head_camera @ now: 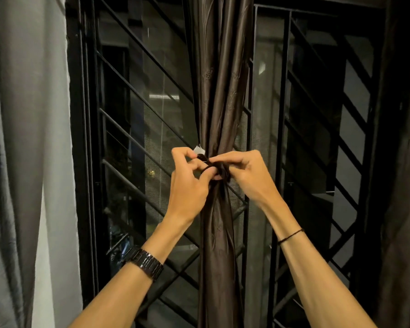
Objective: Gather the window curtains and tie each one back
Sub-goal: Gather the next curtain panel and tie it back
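Note:
A dark brown satin curtain (219, 91) hangs gathered into a narrow column in the middle of the window. At its waist a thin dark tie-back cord (208, 165) wraps the bundle. My left hand (189, 183) pinches the cord on the left side of the bundle. My right hand (245, 172) pinches the cord's other part from the right, its fingertips meeting the left hand's. A small white tag (198, 149) sticks out just above my left fingers. The knot itself is hidden behind my fingers.
Black diagonal window grilles (137, 129) stand behind the curtain, with dark glass and night outside. A grey curtain (21, 150) hangs at the left edge. Another dark curtain (405, 185) hangs loose at the right edge.

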